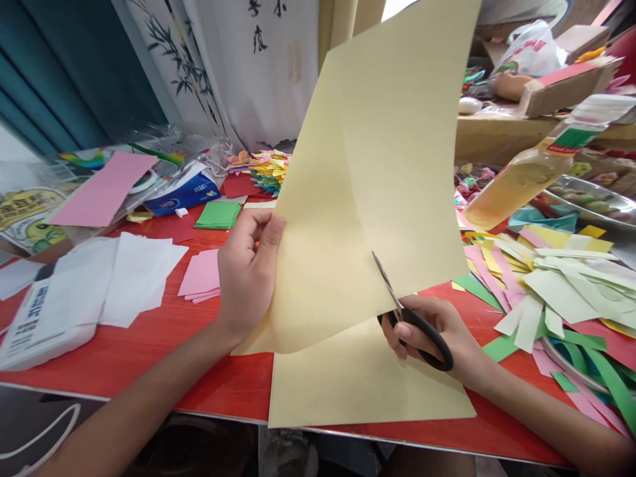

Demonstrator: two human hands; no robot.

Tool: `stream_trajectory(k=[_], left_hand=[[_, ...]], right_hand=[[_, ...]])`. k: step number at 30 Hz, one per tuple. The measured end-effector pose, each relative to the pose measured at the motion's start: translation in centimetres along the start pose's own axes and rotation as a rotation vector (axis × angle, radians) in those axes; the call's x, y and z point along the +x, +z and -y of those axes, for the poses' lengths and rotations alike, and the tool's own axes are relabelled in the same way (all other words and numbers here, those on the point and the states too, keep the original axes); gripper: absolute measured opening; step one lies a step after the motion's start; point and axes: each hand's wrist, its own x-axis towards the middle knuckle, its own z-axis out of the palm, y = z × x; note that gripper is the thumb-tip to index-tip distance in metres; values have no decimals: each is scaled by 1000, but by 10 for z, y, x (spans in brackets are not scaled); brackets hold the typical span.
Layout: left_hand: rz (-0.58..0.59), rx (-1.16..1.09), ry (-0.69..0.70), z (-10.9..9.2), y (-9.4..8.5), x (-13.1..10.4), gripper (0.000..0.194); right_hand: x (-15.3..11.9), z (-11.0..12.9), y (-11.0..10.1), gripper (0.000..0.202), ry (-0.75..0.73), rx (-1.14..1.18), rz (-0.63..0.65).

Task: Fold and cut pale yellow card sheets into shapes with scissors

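At nine o'clock on the red counter [238,391], loose white sheets [142,275] lie partly over a white pack [50,331]; a pink sheet [104,189] and a blue box [183,195] sit between nine and ten. Further in are a small green stack [218,215] and, toward eight, small pink squares [201,275]. The left hand [248,268] pinches the left edge of the large cream sheet [368,172] — thumb on the near face, fingers curled — and the sheet rises from the middle to twelve o'clock. Below it, at five, a second cream sheet [348,391] lies flat over the counter's near edge. At four, the right hand [437,331] has its fingers curled around the handles of black-handled scissors [427,334], one blade across the large cream sheet's near face, its lower edge at the pivot. A tilted bottle [521,179] shows between two and three; cut paper strips [561,285] spread at three.
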Motion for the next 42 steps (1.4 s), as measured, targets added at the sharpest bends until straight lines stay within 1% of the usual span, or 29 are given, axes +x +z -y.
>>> stream_trajectory(k=[5, 11, 17, 28, 42], left_hand=[[2, -14, -17, -1, 0, 0, 15], [2, -19, -26, -2, 0, 0, 15], [4, -25, -26, -1, 1, 0, 15], [7, -31, -35, -1, 1, 0, 16], [17, -27, -45, -2, 1, -1, 17]], right_hand=[[0, 1, 1, 39, 9, -22, -18], [1, 0, 1, 37, 0, 7, -23], [0, -1, 0, 38, -6, -21, -17], [0, -7, 0, 32, -41, 62, 3], [0, -8, -1, 30, -21, 98, -6]])
